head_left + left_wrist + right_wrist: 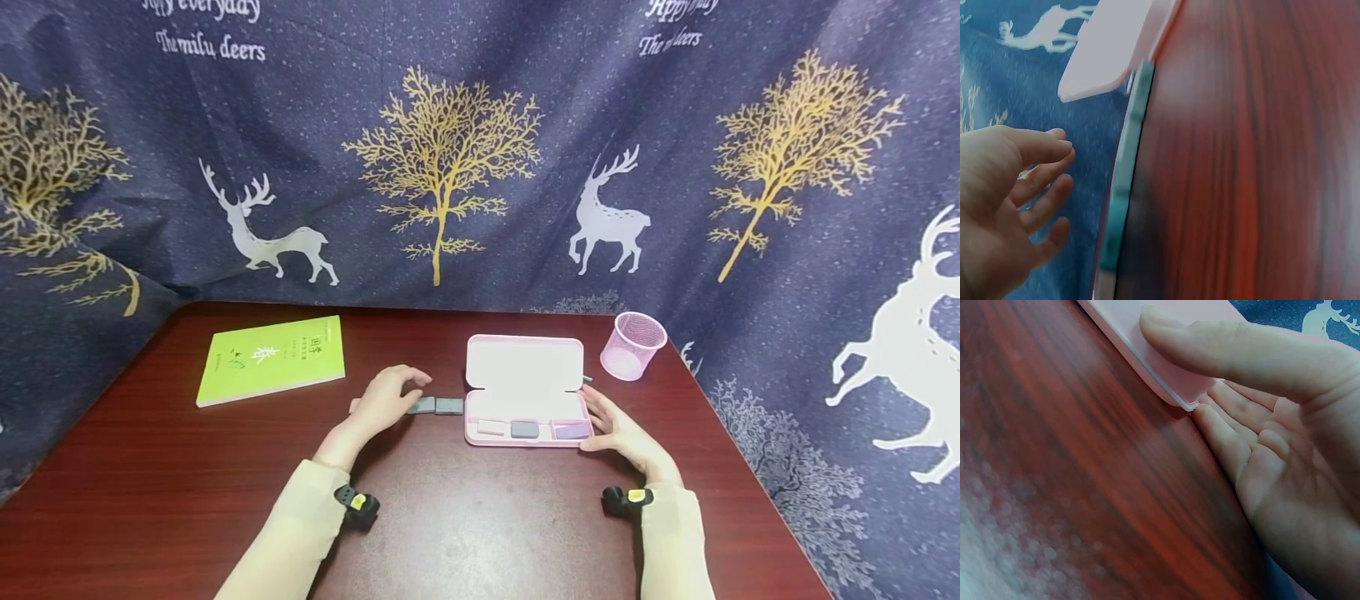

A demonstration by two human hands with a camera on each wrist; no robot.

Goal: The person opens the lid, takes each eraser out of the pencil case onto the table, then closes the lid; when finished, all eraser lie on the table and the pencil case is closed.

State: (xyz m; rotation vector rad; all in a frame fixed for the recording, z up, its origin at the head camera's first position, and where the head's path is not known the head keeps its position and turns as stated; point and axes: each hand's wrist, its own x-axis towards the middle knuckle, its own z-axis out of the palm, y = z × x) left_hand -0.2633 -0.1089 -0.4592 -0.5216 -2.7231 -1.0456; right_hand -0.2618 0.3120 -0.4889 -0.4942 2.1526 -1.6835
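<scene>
An open pink pencil case [525, 367] lies on the dark red table [480, 517] with its lid up. Its tray holds a white eraser [491, 427], a grey eraser [525, 430] and a purple piece [573, 430]. Two grey erasers [437, 406] lie side by side on the table just left of the case. My left hand [405, 395] hovers over the left one with loosely bent fingers [1041, 181] and holds nothing. My right hand [611, 421] rests against the case's right front corner [1166, 369], thumb [1222, 356] on the rim, fingers straight on the table.
A green book [273, 358] lies at the back left. A pink mesh cup [633, 343] stands behind the case at the right. A dark blue cloth [480, 167] with deer and trees hangs behind and beside the table.
</scene>
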